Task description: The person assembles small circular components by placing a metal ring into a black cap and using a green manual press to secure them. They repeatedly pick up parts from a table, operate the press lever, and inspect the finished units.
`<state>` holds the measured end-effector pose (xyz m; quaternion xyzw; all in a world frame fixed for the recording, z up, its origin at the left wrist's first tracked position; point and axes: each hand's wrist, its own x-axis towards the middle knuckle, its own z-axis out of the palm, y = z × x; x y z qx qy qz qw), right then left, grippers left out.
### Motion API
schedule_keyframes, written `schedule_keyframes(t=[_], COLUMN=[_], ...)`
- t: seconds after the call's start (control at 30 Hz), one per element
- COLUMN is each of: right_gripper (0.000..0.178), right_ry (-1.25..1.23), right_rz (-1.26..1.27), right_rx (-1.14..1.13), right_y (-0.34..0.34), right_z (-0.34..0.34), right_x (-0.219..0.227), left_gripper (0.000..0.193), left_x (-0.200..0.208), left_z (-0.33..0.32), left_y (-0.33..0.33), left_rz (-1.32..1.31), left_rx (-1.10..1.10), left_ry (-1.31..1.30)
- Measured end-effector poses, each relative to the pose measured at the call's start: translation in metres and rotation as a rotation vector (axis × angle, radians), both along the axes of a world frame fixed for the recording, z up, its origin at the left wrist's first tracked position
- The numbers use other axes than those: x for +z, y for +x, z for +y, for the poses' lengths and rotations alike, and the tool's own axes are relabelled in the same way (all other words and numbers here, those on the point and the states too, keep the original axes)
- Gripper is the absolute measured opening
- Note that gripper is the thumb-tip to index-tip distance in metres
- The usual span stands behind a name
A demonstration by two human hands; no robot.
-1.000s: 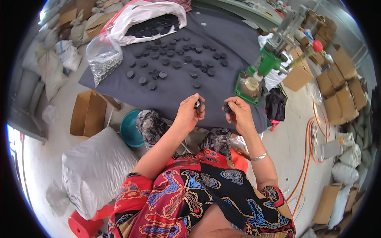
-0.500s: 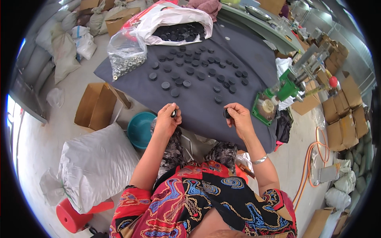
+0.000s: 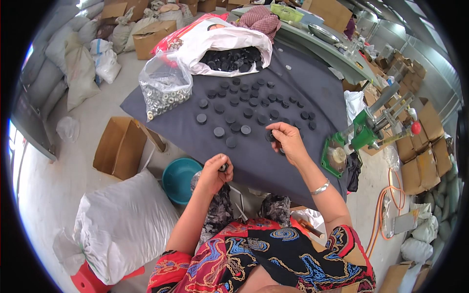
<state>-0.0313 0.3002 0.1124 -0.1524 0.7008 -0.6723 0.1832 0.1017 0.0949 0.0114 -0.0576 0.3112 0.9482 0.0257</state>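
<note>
My left hand point(image 3: 215, 175) is at the table's near edge, fingers curled around a small ring-like metal piece point(image 3: 223, 167); only a bit of it shows. Over the table, my right hand point(image 3: 289, 142) pinches a round black cap point(image 3: 269, 136) between thumb and fingers. Its curled lower fingers partly hide another dark round shape, which I cannot make out. Several loose black caps point(image 3: 231, 119) lie spread on the dark tablecloth point(image 3: 190, 139) beyond both hands. A white sack point(image 3: 189, 52) lies on its side at the back, its mouth full of similar black pieces.
A clear bag of metal rings point(image 3: 166, 90) stands at the table's left. On the right is a green hand press point(image 3: 337, 151) with a red-knobbed lever. A teal basin point(image 3: 178, 180), an open carton point(image 3: 119, 146) and a stuffed white sack point(image 3: 124, 215) stand on the left.
The view has shifted a little. My right hand has reached farther over the table toward the caps, still pinching one. The left hand has drawn slightly nearer to me.
</note>
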Motion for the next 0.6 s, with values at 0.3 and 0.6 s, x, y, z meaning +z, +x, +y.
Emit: schedule_keyframes(t=[0.3, 0.6], right_gripper=[0.02, 0.027], right_ry=[0.083, 0.193], right_rz=[0.144, 0.211], right_rx=[0.023, -0.067], right_y=[-0.108, -0.239], right_z=[-0.085, -0.162], right_x=[0.021, -0.004], left_gripper=[0.018, 0.02], left_x=[-0.004, -0.011], left_z=[0.001, -0.01], left_y=[-0.011, -0.017], left_rz=[0.014, -0.019], left_rx=[-0.294, -0.391], left_ry=[-0.21, -0.146])
